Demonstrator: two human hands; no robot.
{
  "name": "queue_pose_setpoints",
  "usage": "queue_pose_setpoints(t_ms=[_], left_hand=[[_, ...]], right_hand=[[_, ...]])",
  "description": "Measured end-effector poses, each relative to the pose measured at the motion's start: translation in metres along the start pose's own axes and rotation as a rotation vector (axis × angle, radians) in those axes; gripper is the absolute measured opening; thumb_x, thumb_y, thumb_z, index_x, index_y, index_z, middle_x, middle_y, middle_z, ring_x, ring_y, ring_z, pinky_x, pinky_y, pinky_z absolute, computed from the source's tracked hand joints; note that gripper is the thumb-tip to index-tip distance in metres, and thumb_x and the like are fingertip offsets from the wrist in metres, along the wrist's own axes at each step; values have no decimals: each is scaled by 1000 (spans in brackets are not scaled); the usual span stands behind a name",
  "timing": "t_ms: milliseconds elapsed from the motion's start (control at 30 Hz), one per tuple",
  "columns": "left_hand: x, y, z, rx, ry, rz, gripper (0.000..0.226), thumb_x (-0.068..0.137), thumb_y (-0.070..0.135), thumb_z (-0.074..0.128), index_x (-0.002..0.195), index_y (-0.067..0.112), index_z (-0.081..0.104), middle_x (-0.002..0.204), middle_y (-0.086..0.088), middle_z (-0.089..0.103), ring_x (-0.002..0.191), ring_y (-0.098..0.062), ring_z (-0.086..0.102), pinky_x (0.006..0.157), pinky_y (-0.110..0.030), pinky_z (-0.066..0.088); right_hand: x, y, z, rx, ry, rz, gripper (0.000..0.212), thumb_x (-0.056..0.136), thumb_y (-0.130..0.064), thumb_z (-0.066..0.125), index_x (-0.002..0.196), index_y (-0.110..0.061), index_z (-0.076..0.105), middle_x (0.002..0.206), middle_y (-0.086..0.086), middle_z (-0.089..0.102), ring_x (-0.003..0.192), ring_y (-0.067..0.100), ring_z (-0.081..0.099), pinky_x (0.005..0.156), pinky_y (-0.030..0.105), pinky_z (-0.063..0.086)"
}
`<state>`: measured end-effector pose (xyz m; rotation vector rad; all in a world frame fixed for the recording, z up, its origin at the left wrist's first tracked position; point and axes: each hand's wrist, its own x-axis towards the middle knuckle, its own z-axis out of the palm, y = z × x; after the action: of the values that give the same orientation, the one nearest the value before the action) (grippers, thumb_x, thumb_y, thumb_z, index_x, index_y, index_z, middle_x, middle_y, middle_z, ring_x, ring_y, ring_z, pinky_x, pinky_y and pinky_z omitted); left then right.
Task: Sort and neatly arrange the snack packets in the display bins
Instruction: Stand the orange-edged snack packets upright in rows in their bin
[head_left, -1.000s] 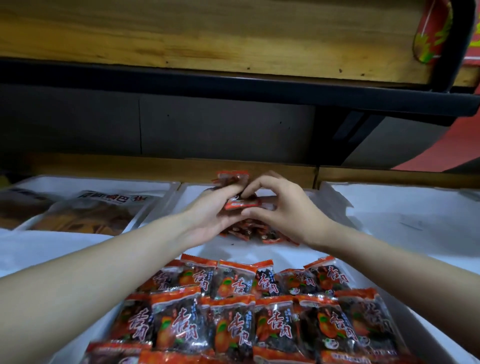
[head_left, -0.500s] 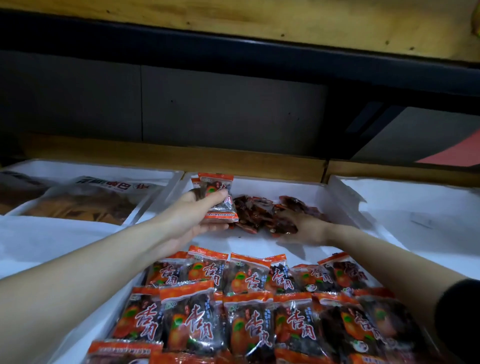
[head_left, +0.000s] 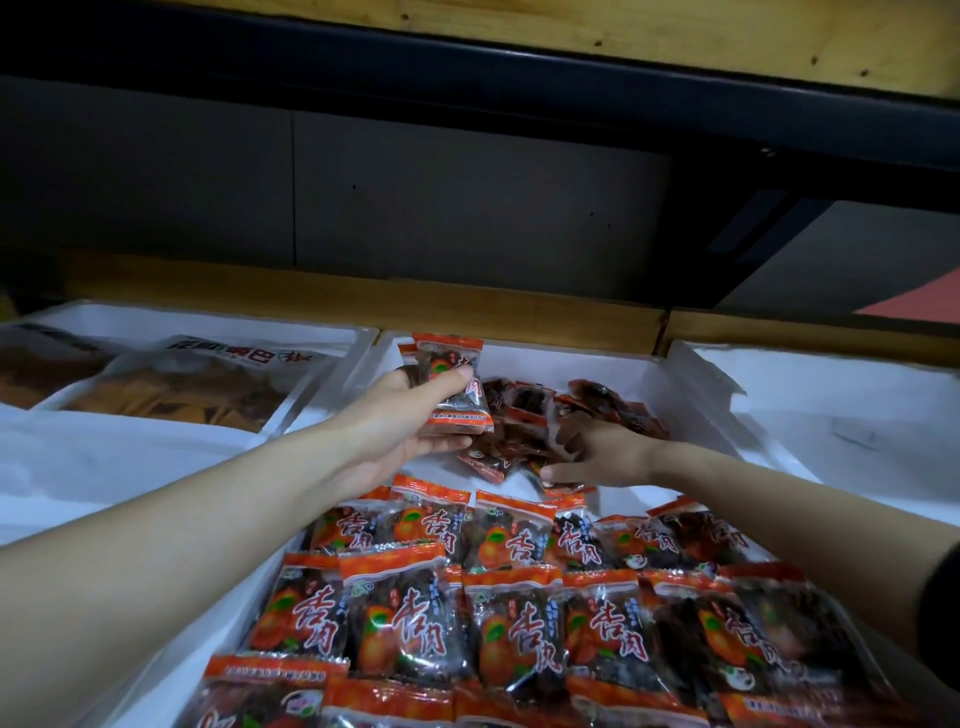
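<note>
- Left hand: is gripping a small stack of orange-topped packets, with the thumb pressing on the front and the fingers curling behind. It is holding the stack upright above the far left corner of the middle bin.
- Right hand: is lying with fingers spread on a loose pile of packets at the back of the same bin. The thumb is stretching out along the pile's near edge, and the fingertips are partly hiding among the packets.
- Rows: packets of the same kind are lying face up in overlapping lines, filling the near part of the middle bin.
- Left bin: white, and is holding a large clear bag of brown snacks.
- Right bin: white, and is standing just beside the middle bin.
- Ledge: a wooden strip is running behind all three bins.
- Wall: dark grey panels are rising behind the ledge, under a wooden shelf.
</note>
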<state>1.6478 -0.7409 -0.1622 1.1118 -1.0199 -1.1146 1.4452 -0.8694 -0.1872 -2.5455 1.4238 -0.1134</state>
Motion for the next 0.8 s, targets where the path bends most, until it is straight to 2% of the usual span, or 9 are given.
queue_pose_setpoints(t_ms=[33,100,133,200,333,500,600,700,800], left_hand=[[0,0,0,-1,5,0,39,89,24,65,119,2,54,97,-17,71,84,-25,70,78,-37,59],[0,0,-1,4,1,-1,38,89,24,64,119,3,54,97,-16,72,85,-25,71,79,-36,59],[-1,0,0,5,-4,0,38,89,24,64,120,3,54,97,-15,72,85,-25,71,80,-37,59],[-4,1,0,3,-6,1,36,90,24,64,119,4,55,97,-15,72,87,-26,70,81,-38,58],[-12,4,1,10,-13,4,28,90,24,63,112,8,57,97,-13,71,88,-26,69,81,-37,58],[-27,12,0,-5,-6,36,17,91,24,62,103,12,58,91,-9,71,82,-22,68,80,-35,57],[-37,17,0,-21,1,49,12,92,23,61,99,14,58,91,-8,71,80,-21,68,78,-34,57],[-48,22,0,-17,16,68,9,92,24,61,97,16,59,99,-8,69,84,-22,68,70,-31,57],[-59,24,1,-18,29,97,10,92,26,61,98,19,59,104,-7,67,87,-22,67,69,-29,56]], right_hand=[[2,-2,3,-9,4,10,29,82,-52,64,93,-30,50,96,-8,52,93,16,51,85,30,41],[4,-8,5,-27,1,44,68,79,-46,70,132,-15,41,130,3,48,120,25,47,98,31,41],[4,-11,6,-33,-1,65,82,79,-43,72,141,-10,30,140,8,41,127,26,42,102,31,38],[3,-15,5,-31,12,81,87,79,-39,72,144,-7,23,145,9,36,131,26,38,103,30,36],[-2,-16,-1,-18,58,116,76,81,-27,72,141,-7,30,133,10,48,118,25,50,98,34,45],[-21,-16,-19,-18,199,138,82,83,-14,66,147,-9,15,126,12,52,110,26,56,91,35,50],[-38,-20,-34,58,266,167,72,84,-17,67,141,-9,23,121,13,55,106,28,58,79,28,49],[-60,-35,-50,88,366,124,38,89,-24,62,122,-11,48,104,9,62,82,21,58,60,24,44],[-80,-53,-58,314,457,67,21,87,-23,66,102,-9,59,98,10,67,84,25,62,71,33,51]])
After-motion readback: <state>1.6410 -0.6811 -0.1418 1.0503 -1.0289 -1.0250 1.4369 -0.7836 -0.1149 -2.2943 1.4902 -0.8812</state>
